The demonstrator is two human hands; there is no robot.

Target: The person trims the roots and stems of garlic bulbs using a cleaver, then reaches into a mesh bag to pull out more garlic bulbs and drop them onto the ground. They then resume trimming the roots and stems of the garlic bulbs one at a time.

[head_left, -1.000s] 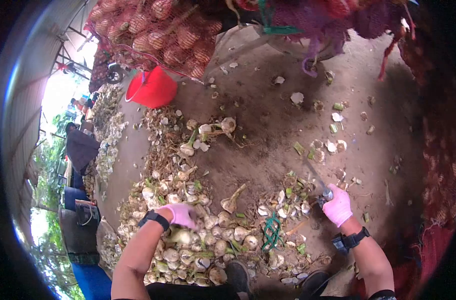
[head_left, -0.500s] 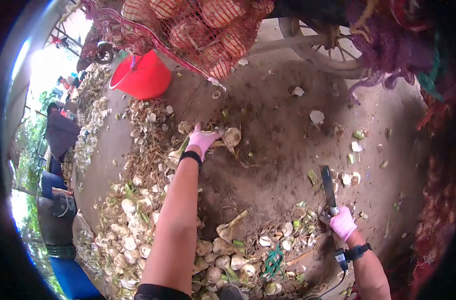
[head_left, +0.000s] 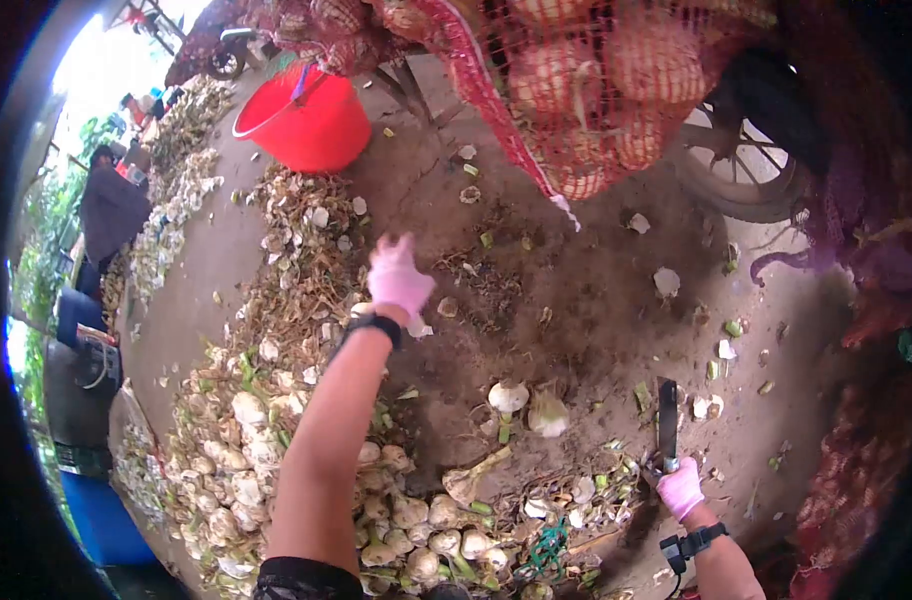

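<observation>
My left hand (head_left: 401, 282), in a pink glove and slightly blurred, is over the ground at the edge of the root scraps (head_left: 311, 235). Its fingers look apart, with nothing visible in them. At the lower right my gloved right hand (head_left: 681, 488) is closed around the handle of a knife (head_left: 667, 420), whose dark, broad blade points up in the view. Between the hands, a white garlic bulb (head_left: 508, 397) lies beside another bulb (head_left: 549, 413). A bulb with a long stem (head_left: 463, 484) rests below them.
Many garlic bulbs (head_left: 246, 410) are heaped at lower left. A red bucket (head_left: 321, 125) stands at upper left. A red net bag of bulbs (head_left: 606, 75) hangs over the top, near a spoked wheel (head_left: 746, 170). Green string (head_left: 549, 548) lies below. A person (head_left: 113, 205) is at far left.
My left hand has let go of the garlic and opened; two bulbs now lie on the ground between the hands. The view has shifted, with the net bag further right. My right hand still holds the knife.
</observation>
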